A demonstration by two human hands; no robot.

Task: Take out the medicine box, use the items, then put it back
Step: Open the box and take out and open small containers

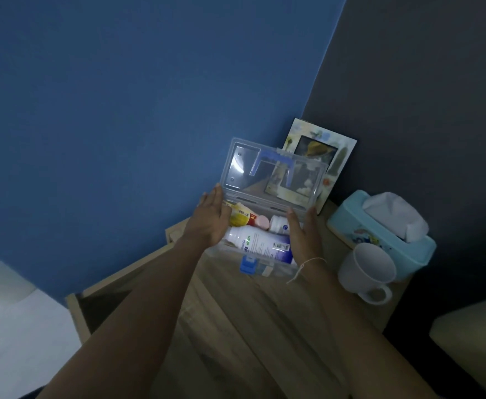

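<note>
A clear plastic medicine box (267,270) with a blue latch sits on the wooden bedside table (236,326). Its transparent lid (244,168) with a blue handle stands raised toward the wall. Inside lie a large white bottle (257,244) with a blue label, a yellow-labelled bottle (240,218) and a small white bottle (279,224). My left hand (210,218) rests flat against the box's left side, fingertips at the lid's lower left corner. On the right side my right hand (303,234) lies flat, fingers up to the lid's lower right corner. Neither hand holds an item.
A framed picture (339,156) leans in the corner behind the lid. A light blue tissue box (380,231) stands at the right, with a white mug (365,269) in front of it. Blue wall at left, dark wall at right, a pale cushion (472,341) at lower right.
</note>
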